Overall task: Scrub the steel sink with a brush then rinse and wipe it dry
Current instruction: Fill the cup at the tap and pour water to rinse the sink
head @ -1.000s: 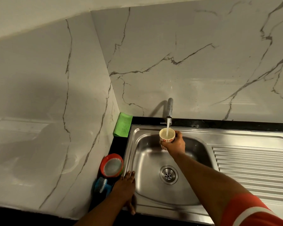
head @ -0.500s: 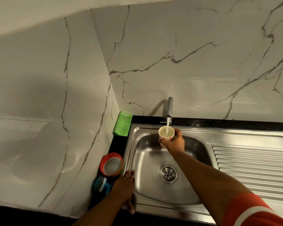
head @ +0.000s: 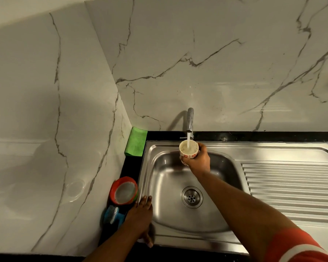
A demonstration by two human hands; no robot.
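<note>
Sink [head: 178, 220] basin sits right below our cup [head: 189, 151] | right hand [head: 198, 160] wraps the cup under the tap [head: 190, 121] | left hand [head: 140, 214] rests flat on the rim — nearer the blue brush [head: 112, 214] — we tip the water down next.

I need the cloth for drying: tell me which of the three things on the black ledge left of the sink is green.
The green cloth, propped in the back corner; the other two sit nearer the left hand.

Dim, warm indoor light from above. Soft glare on the steel sink [head: 273, 152] and marble wall [head: 235, 86]; tap shadow behind. Wide-angle bending at edges, slightly soft.
</note>
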